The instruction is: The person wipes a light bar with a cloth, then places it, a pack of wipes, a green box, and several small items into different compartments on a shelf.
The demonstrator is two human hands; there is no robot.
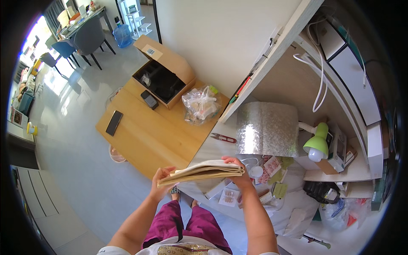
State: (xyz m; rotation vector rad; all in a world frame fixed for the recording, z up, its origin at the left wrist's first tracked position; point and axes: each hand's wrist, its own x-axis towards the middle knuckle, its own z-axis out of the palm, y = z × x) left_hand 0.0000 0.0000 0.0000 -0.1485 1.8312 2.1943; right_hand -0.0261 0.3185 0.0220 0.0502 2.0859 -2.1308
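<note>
A flat, folded beige bundle (202, 173) is held level in front of my body, with several layers showing along its near edge. I cannot tell whether it is cloth or paper. My left hand (160, 183) grips its left end, while my right hand (240, 175) is closed around the right end. Under and beyond the bundle is the near end of a wooden table (148, 140). Just right of my right hand, small packets and a round white object (256, 171) lie on a white surface.
On the wooden table are an open cardboard box (172, 63), a phone (114, 123), a dark small box (149, 100) and a clear plastic bag (202, 104). To the right stand a bubble-wrap roll (267, 129), red-handled snips (223, 138) and a green lamp (317, 141). A white cable (316, 80) hangs above.
</note>
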